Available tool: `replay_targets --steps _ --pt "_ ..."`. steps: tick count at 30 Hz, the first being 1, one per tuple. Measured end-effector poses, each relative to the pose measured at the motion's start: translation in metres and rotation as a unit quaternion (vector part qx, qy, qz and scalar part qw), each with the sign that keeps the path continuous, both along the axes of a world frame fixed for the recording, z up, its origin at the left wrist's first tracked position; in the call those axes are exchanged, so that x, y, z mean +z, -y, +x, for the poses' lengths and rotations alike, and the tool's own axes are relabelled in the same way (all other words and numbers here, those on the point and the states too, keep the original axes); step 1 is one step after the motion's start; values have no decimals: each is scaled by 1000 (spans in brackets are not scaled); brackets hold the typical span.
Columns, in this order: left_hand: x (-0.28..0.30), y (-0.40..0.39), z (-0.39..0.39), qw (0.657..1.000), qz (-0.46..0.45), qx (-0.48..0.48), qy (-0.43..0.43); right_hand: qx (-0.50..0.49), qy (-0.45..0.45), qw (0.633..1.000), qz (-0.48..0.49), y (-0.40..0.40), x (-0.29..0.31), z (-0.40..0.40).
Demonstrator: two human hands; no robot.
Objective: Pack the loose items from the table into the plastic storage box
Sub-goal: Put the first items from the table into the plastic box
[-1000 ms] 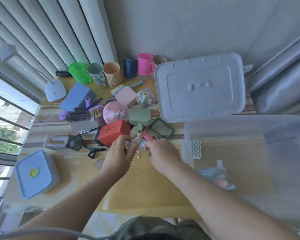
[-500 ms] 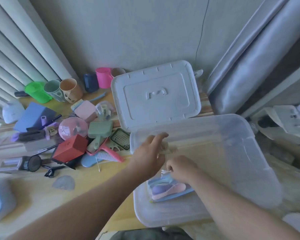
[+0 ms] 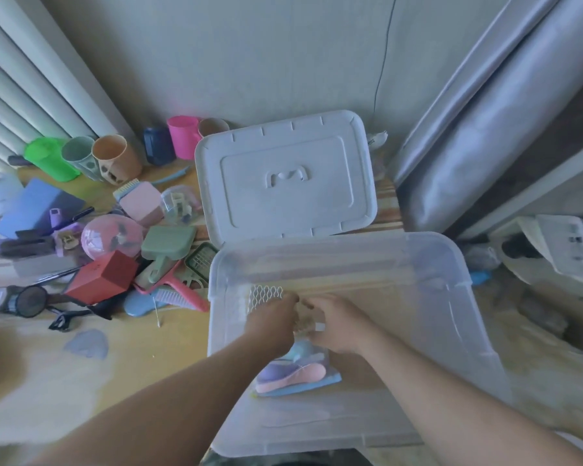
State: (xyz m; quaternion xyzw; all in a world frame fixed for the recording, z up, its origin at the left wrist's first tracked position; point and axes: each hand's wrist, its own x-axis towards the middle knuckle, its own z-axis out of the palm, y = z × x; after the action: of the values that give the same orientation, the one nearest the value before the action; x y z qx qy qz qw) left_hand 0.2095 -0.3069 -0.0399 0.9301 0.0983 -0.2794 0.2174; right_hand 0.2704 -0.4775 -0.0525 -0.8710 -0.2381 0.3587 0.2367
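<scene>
- The clear plastic storage box (image 3: 428, 297) is rectangular with rounded corners and see-through walls, and it sits at the near right of the yellow wooden table (image 3: 142, 351).
- Its white moulded lid (image 3: 283, 179), ribbed and with a raised handle shape in the middle, lies flat on the table just behind the box.
- Inside the box, against the left wall, stands a white honeycomb-pattern piece (image 3: 265, 295); on the floor near the front lies a flat clear packet of pastel pink, purple and blue items (image 3: 297, 375).
- Both hands reach into the box over that packet. The left hand (image 3: 273, 322) and right hand (image 3: 339, 326) meet with curled fingers around a small pale, translucent object (image 3: 305, 317); it is blurred, so what it is I cannot tell.
- Loose items still crowd the table to the left of the box: a red cardboard-looking box (image 3: 100, 275), a round translucent pink case (image 3: 110, 235), a green square-headed plastic brush (image 3: 167, 245), a pink square block (image 3: 141, 203) and a pink plastic comb (image 3: 182, 290).
- A row of plastic cups stands along the wall: a bright green cup (image 3: 49, 158), a pale green cup (image 3: 81, 156), a beige cup (image 3: 115, 158), a dark blue cup (image 3: 157, 146) and a hot pink cup (image 3: 184, 136).
- A blue flat box (image 3: 36, 206) lies at the far left.
</scene>
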Motion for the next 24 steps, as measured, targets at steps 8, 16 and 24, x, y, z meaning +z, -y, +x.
replay_targets --steps 8,16,24 --pt "1 10 3 996 -58 31 68 -101 -33 994 -25 1 3 11" --pt "-36 16 -34 972 75 -215 -60 -365 -143 920 9 -7 -60 10" --pt "-29 15 -33 946 137 -271 -113 -344 -110 932 5 -32 -85 -5"
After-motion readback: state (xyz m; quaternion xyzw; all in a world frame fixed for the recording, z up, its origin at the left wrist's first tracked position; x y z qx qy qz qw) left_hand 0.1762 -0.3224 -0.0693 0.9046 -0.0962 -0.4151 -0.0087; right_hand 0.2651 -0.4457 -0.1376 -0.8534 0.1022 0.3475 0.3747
